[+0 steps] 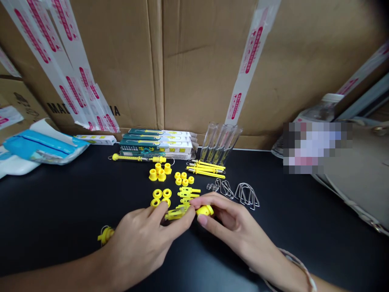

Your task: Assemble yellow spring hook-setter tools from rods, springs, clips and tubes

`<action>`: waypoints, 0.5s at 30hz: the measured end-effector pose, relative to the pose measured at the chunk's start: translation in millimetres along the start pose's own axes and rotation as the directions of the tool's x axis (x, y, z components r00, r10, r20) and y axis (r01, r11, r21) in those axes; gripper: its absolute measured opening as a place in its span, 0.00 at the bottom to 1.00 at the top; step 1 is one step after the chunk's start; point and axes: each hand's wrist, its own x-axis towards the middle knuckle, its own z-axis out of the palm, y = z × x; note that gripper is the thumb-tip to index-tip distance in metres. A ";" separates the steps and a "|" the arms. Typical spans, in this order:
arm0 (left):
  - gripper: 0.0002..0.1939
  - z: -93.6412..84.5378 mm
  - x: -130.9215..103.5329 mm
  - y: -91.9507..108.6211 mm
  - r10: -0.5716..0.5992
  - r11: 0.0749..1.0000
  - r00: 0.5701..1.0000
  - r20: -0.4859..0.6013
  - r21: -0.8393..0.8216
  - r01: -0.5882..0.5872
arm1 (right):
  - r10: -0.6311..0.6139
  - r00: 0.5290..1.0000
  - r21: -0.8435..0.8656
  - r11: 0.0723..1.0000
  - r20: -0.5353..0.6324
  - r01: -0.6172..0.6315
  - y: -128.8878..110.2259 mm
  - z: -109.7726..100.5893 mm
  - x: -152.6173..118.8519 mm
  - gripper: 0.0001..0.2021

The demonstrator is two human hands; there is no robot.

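Note:
My left hand (pixel 148 231) is closed around a clear plastic tube with a yellow piece inside (pixel 176 213), held nearly level. A yellow plastic cap (pixel 206 211) is pinched between the thumb and fingers of my right hand (pixel 227 221), just beside the tube's right end; whether the two touch I cannot tell. Behind my fingers lie flat yellow pronged pieces (pixel 189 190) and yellow rings (pixel 157 194), partly covered by my hands. Beside my left wrist sits another yellow part with a thin wire loop (pixel 106 235), partly hidden.
Yellow collars (pixel 161 175), small caps (pixel 184 181), yellow rods (pixel 206 169), metal hooks (pixel 247 195) and springs (pixel 212 187) lie on the black table. Further back are an assembled spring scale (pixel 133 158), stacked boxes (pixel 156 145) and clear tubes (pixel 220 142). A bottle (pixel 323 107) and bag (pixel 358 174) stand right.

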 end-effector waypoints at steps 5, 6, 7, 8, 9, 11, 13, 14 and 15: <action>0.33 -2.1 -0.3 -0.4 0.035 0.999 0.999 -0.012 -0.026 -0.035 | 0.050 0.999 -0.110 0.993 -0.007 -0.051 -0.4 1.1 -1.3 0.13; 0.33 -2.3 -0.6 -0.3 0.042 0.999 0.999 -0.018 -0.026 -0.042 | 0.044 0.999 -0.117 0.992 -0.010 -0.045 -0.5 1.5 -1.3 0.13; 0.32 -2.3 -1.0 -0.1 0.048 0.998 0.999 -0.023 -0.028 -0.049 | 0.035 0.999 -0.127 0.991 -0.019 -0.037 -0.6 1.8 -1.3 0.14; 0.30 -1.9 -1.4 0.2 0.054 0.998 0.998 -0.019 -0.034 -0.055 | 0.024 0.999 -0.139 0.990 -0.032 -0.028 -0.6 2.0 -1.3 0.15; 0.27 -1.3 -1.8 0.6 0.060 0.997 0.998 -0.014 -0.042 -0.060 | 0.014 0.999 -0.152 0.988 -0.043 -0.020 -0.6 1.9 -1.2 0.15; 0.21 0.5 -2.2 1.8 0.061 0.997 0.998 -0.022 -0.049 -0.062 | -0.002 0.999 -0.181 0.983 -0.051 -0.007 -1.3 0.7 -1.2 0.16; 0.18 2.5 -1.7 3.0 0.046 0.998 0.997 -0.060 -0.044 -0.049 | -0.028 0.998 -0.228 0.973 -0.060 0.014 -4.2 -2.8 -1.1 0.14; 0.18 3.3 -1.1 3.4 0.032 0.998 0.996 -0.086 -0.042 -0.036 | -0.053 0.996 -0.266 0.963 -0.073 0.031 -6.7 -5.8 -0.9 0.13; 0.18 3.8 -0.4 3.7 0.017 0.999 0.994 -0.105 -0.043 -0.022 | -0.083 0.992 -0.314 0.948 -0.091 0.051 -9.8 -9.6 -0.7 0.11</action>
